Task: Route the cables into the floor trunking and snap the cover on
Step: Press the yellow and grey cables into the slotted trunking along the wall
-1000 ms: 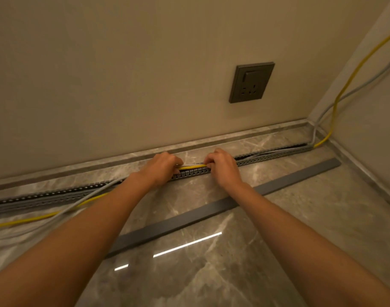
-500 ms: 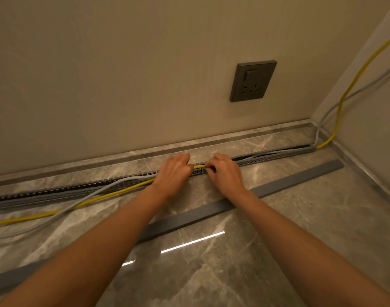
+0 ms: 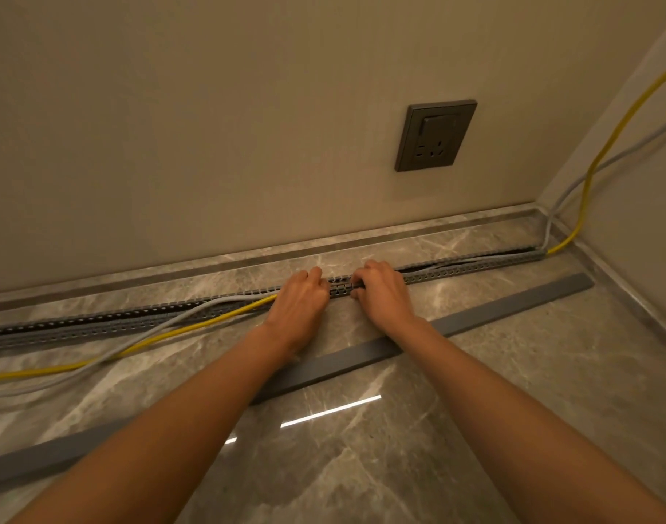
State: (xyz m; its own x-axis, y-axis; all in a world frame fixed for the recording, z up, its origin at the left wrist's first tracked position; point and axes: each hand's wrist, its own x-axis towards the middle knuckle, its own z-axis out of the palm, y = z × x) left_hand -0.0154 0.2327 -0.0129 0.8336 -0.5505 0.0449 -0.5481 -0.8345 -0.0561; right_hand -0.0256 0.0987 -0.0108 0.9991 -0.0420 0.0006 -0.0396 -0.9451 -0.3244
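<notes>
A: Since half a second ago: left hand has slid further left along the trunking; the short yellow stretch between the hands is gone from sight, only slotted wall there now. Right hand has hardly shifted.

B: Head view, fingers?

A: Both hands lie palm-down over the channel, just beside each other, a small gap between. Left fingers curled, pressed together over the far wall. Right fingers curled likewise, tips at the channel top. Whether either pinches a cable, cannot tell; the tips are hidden.

B: Cables?

A: Yellow cable and grey cable sit out of the trunking left of the left hand, crossing the near wall and trailing over the floor to the left edge. Right of the right hand, grey lies inside the channel towards the corner. There both climb the side wall.

B: Cover?

A: Cover off, flat on the floor, near the trunking on its near side and roughly parallel; both forearms pass over it. Socket on the wall above.
</notes>
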